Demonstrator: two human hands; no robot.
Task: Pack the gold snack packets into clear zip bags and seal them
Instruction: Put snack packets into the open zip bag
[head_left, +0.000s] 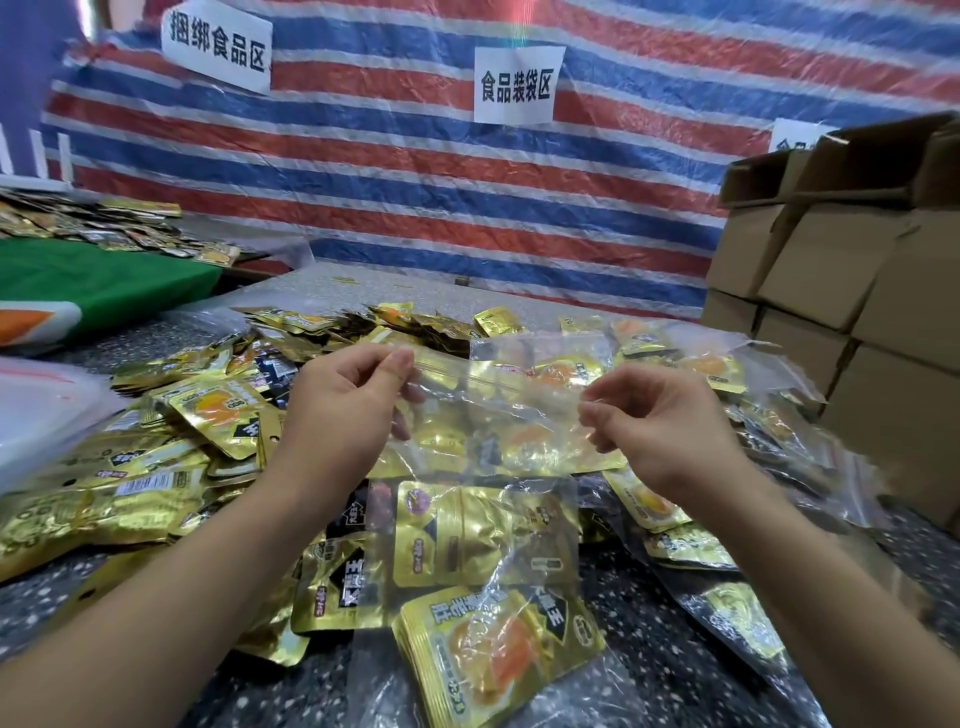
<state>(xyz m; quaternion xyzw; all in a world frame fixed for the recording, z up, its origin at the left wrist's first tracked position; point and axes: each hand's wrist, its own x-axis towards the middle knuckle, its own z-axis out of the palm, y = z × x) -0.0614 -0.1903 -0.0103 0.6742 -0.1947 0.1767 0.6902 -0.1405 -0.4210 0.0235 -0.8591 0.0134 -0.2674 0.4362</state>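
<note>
Head view: left hand (353, 389) and right hand (649, 415) pinch opposite ends of a clear zip bag (498, 415) stretched between them.

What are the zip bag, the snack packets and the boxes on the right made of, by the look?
Zip bag: thin clear plastic film, glossy; packets show through and it wrinkles between the left hand and right hand.
Snack packets: gold metallised film or foil laminate, probably; mirror-like glare, sharp creases.
Boxes: brown cardboard, matte, with folded flaps.

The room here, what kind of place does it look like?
Probably a small food-packing workshop: paper zone signs on a striped tarp wall, stacked cardboard boxes, and loose gold snack packets heaped on the table.
</note>
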